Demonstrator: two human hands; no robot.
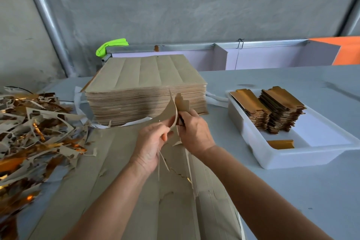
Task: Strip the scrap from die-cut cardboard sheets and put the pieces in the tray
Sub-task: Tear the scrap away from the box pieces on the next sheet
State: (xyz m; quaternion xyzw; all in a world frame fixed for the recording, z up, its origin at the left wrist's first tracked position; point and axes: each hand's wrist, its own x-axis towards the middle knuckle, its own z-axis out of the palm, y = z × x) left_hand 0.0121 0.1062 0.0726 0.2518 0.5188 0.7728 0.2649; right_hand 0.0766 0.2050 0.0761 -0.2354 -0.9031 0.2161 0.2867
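Your left hand (pixel 151 142) is pinching the curled brown scrap strip (pixel 171 115), its grip closed on it, while your right hand (pixel 194 130) is gripping the notched brown die-cut cardboard piece (pixel 182 103) above the torn brown sheet (pixel 136 191) lying on the grey desk (pixel 292 191). The white plastic tray (pixel 292 156) at your right is holding stacked gold-faced pieces (pixel 280 111).
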